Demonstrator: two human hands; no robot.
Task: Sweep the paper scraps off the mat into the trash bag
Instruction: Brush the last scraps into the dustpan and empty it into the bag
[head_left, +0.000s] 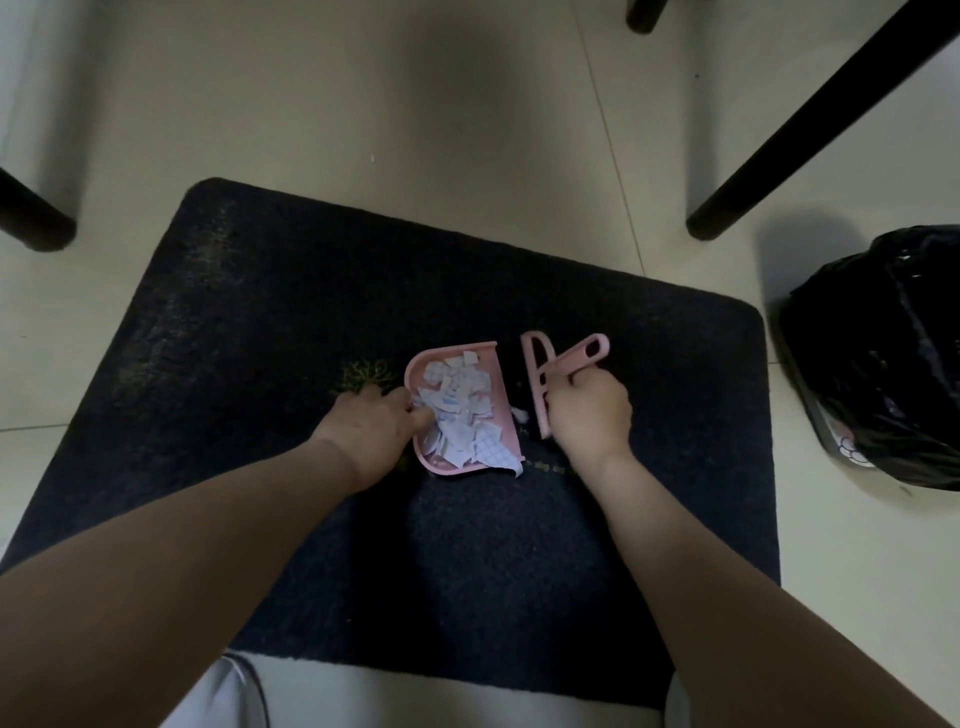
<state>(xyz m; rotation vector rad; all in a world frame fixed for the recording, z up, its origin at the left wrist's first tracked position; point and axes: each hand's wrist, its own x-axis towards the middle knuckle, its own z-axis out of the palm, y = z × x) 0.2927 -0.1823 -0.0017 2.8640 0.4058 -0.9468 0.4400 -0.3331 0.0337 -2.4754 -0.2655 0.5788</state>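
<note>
Light: dim, soft
Shadows: dark patch on far floor (457, 67)
Glare: glints on trash bag (883, 353), right
Edges: wide-angle bending
Focus: slightly soft

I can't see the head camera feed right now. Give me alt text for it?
On a dark mat, the left hand holds a pink dustpan heaped with paper scraps, while the right hand grips a pink brush at its open edge. A black trash bag sits on the floor to the right.
</note>
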